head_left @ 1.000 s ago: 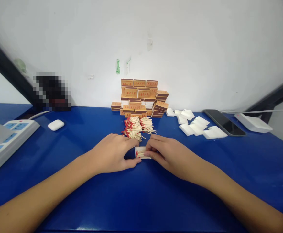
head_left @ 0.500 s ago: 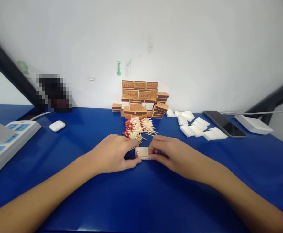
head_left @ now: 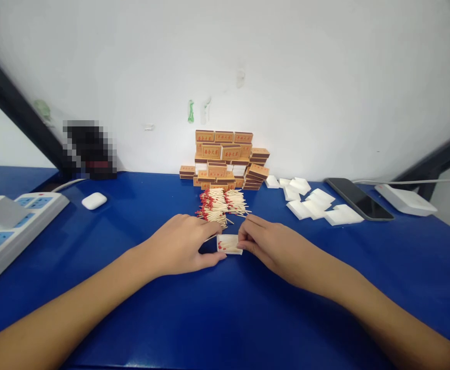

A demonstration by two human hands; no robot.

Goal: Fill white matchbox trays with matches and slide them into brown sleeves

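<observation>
A small white matchbox tray (head_left: 229, 243) holding red-tipped matches lies on the blue table (head_left: 225, 308) between my hands. My left hand (head_left: 182, 246) is curled against the tray's left end, thumb and fingers pinching it. My right hand (head_left: 265, 241) grips the tray's right end with bent fingers. Just behind the tray lies a loose pile of matches (head_left: 220, 203). A stack of orange matchboxes (head_left: 225, 159) stands against the wall.
Several empty white trays (head_left: 313, 203) lie to the right, next to a dark phone (head_left: 359, 198) and a white box (head_left: 406, 198). A power strip (head_left: 4, 226) and a white earbud case (head_left: 94, 200) sit at the left.
My hands stay on the tray; the right fingers have shifted slightly along its right end. The view has tipped a little, so everything sits lower in frame.
</observation>
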